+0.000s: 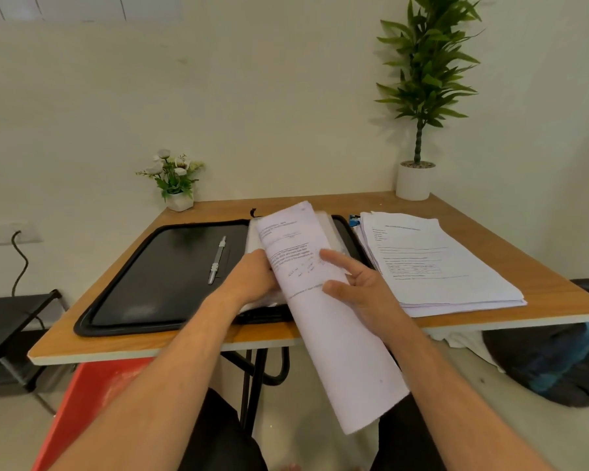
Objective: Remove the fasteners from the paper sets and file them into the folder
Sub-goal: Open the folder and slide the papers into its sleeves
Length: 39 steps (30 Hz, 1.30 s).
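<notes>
The paper set (323, 300) hung between both grips over the open folder (170, 277), sagging below them past the table (490, 321) edge. The left hand (252, 277) pinched one side edge; the right hand (357, 283) held the other, thumb on top. It looked light and floppy, best supported close to the middle.

Head view: looks forward-down, near, over table (157, 341).

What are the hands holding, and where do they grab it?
A set of papers. The left hand grips its left edge and the right hand holds its right edge, both around the middle of the sheets.
</notes>
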### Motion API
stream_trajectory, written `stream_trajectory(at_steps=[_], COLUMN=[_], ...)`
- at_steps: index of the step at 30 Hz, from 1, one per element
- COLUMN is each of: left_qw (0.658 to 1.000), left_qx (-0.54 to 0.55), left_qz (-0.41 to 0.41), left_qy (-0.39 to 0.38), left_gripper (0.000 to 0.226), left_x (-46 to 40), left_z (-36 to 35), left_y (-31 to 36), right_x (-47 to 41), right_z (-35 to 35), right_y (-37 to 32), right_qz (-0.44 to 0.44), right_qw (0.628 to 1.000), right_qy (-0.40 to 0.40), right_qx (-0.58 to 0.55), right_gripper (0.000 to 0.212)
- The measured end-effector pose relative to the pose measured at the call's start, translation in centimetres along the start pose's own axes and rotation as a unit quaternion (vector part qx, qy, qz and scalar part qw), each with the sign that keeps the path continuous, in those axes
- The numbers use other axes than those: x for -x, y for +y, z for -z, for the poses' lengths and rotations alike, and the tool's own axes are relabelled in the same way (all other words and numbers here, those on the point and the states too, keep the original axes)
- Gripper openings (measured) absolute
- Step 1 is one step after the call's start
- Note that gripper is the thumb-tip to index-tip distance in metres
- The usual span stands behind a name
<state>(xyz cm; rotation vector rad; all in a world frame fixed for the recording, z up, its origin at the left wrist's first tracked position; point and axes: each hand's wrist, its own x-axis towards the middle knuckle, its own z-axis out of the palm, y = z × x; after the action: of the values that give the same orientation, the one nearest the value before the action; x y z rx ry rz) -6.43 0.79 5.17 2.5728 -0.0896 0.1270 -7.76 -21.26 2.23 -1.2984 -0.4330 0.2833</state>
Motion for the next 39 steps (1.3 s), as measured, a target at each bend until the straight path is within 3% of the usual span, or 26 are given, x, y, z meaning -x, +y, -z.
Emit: stream_trajectory(at_steps=[3,5,7,10,12,17,21,24,28,33,39], left_qw=[0.998,0.995,0.997,1.0,0.999,0.957,0.933,0.937,0.966,0.949,0.968], left_qx=[-0.038,-0.096,-0.045,0.005,0.037,0.264,0.308,0.263,0.108,0.112,0.016], left_qz=[0.005,0.017,0.002,-0.02,0.001,0.092,0.106,0.062,-0.036,-0.077,-0.133], left_qy=[-0.04,-0.027,-0.055,-0.021,0.008,0.074,0.155,0.223,0.232,0.283,0.212], left_gripper=[0.052,0.052,0.041,0.017,0.02,0.016,0.008,0.009,0.01,0.015,0.02], left_x=[0.2,0.7,0.5,0.2,-0.2,-0.8,-0.8,-0.8,-0.1,0.2,0.4], left_z=[-0.2,-0.5,-1.0,-1.0,-1.0,0.4,0.2,0.4,0.1,0.2,-0.1], left_y=[0.4,-0.1,-0.6,-0.4,-1.1,-3.2,-2.4,-0.9,0.8,0.9,1.6], right_x=[-0.5,-0.9,-1.4,-2.3,-2.2,-0.7,0.0,0.3,-0.1,-1.0,-2.6], right_z=[-1.0,-2.0,-2.7,-2.4,-1.7,-0.5,0.1,0.0,-1.0,-1.8,-3.1], right_y=[-0.5,-1.0,-1.3,-1.4,-1.0,0.0,-0.7,-1.6,-2.7,-2.9,-2.7], right_qz=[-0.003,0.002,-0.002,-0.021,-0.041,-0.052,-0.065,-0.091,-0.115,-0.16,-0.139], right_qw=[0.998,0.998,0.999,1.0,0.999,0.991,0.974,0.961,0.953,0.949,0.971], right_qy=[-0.054,-0.061,-0.043,-0.007,-0.009,-0.078,-0.112,-0.118,-0.118,-0.129,0.045], right_qx=[-0.016,-0.01,-0.005,-0.016,0.028,0.09,0.188,0.232,0.253,0.239,0.191], right_gripper=[0.08,0.062,0.049,0.054,0.056,0.09,0.103,0.101,0.094,0.082,0.041])
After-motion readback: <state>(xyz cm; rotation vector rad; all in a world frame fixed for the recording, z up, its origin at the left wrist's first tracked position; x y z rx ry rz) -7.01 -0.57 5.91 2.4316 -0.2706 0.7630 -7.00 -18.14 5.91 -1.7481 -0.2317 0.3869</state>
